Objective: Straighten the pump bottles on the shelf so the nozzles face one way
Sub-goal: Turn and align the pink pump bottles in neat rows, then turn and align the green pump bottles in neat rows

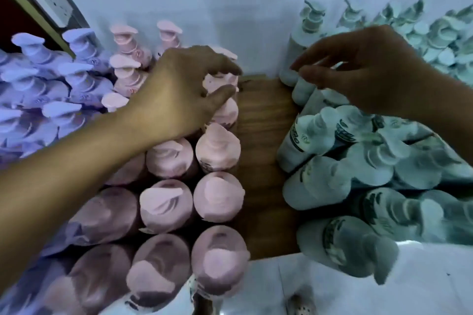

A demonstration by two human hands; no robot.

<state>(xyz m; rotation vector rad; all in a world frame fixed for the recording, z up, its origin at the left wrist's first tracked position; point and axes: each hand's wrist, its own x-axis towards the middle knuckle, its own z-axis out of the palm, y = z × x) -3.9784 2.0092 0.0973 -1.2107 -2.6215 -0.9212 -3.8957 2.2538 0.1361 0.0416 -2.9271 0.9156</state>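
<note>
**Shelf**: wooden, with a bare strip showing between two blocks of stock.

**Pink pump bottles**: middle block, packed shoulder to shoulder. Nozzles point in mixed directions. Several point leftward and others are too blurred to read.

**Purple pump bottles**: left block, just beside the pink.

**White pump bottles**: right block, across the bare strip from the pink. Several are tilted and lean on one another.

**Left hand**: reaches over the pink block. Thumb and fingers curl round the pump head of the rear pink bottle, in the column next to the bare strip.

**Right hand**: fingers loosely spread and holding nothing, tips at the rear of the white block. Contact cannot be confirmed.

**Hazards, as judged:**
- Turning the gripped head may rotate the pump collar and not the whole bottle, which would loosen or unlock it.
- The pink bottles touch, so a twisted body can drag its neighbours round and undo nozzles that are already aligned.
- The left forearm crosses low over the front pink rows, so a dropped wrist could knock them.
- That column has nothing beside it on the strip side, so a sideways pull could tip the bottle into the gap.
- The leaning white bottles look unstable, and a nudge from the right hand could topple several, possibly off the front edge.
</note>
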